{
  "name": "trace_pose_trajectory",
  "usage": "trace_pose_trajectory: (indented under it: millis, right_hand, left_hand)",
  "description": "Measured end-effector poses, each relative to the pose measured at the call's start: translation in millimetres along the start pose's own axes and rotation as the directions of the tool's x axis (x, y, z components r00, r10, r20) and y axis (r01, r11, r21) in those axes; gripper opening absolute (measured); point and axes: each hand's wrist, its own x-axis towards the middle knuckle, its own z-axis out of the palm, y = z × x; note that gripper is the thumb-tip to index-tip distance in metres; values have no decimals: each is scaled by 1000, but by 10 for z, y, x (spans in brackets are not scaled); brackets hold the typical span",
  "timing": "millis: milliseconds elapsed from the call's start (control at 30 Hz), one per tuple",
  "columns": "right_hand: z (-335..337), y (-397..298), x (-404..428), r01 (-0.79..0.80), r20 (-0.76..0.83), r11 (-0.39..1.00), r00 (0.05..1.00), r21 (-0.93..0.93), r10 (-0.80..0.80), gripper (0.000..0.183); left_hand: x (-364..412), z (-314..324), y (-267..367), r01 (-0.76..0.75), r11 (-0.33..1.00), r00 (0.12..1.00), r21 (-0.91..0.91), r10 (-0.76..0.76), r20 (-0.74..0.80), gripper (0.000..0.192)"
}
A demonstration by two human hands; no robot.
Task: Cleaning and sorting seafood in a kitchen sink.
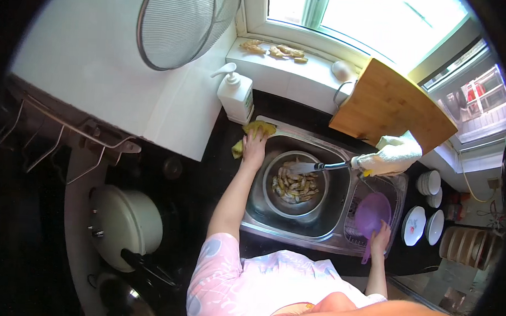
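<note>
My left hand [255, 152] has its fingers over a crumpled yellow-green cloth [260, 127] at the sink's back left corner. With my right hand [380, 237] I hold the handle of a purple plastic ladle or strainer [373, 214] over the smaller right basin. In the large basin of the stainless steel sink [290, 228] sits a round metal bowl [324, 198]. Brownish pieces that look like shrimp [296, 186] lie in it. Water runs onto them from a tap [336, 165], whose body is wrapped in a white towel [393, 156].
A white pump bottle [235, 94] stands behind the cloth. Ginger pieces [281, 51] lie on the window sill. A wooden cutting board [392, 106] leans behind the tap. Plates [413, 226] and bowls [428, 183] stand right of the sink. A pale lidded pot [125, 226] is at the left.
</note>
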Motion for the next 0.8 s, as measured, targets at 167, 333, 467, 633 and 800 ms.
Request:
trace_pose_trajectory:
  millis: [167,333,467,633,800]
  right_hand:
    - [15,-356,89,93,28,967,994,239,-102,42]
    - [-10,-740,148,144,56,917,983,372,-177,34]
    - [187,-945,56,158,142,871,958,466,-250,30]
    - [79,-1317,201,161,197,809,926,565,-322,23]
    - [118,-1349,91,171,176,776,923,607,-342,21]
  left_hand:
    - [655,145,468,45,897,895,-440,-231,-381,44]
    - [920,909,1149,96,950,961,-298,-167,-222,44]
    - [800,745,1753,-433,814,858,-388,504,99,42]
    - [495,702,1157,-612,698,748,-372,663,16,37]
    - [11,155,150,-304,951,949,58,297,105,35]
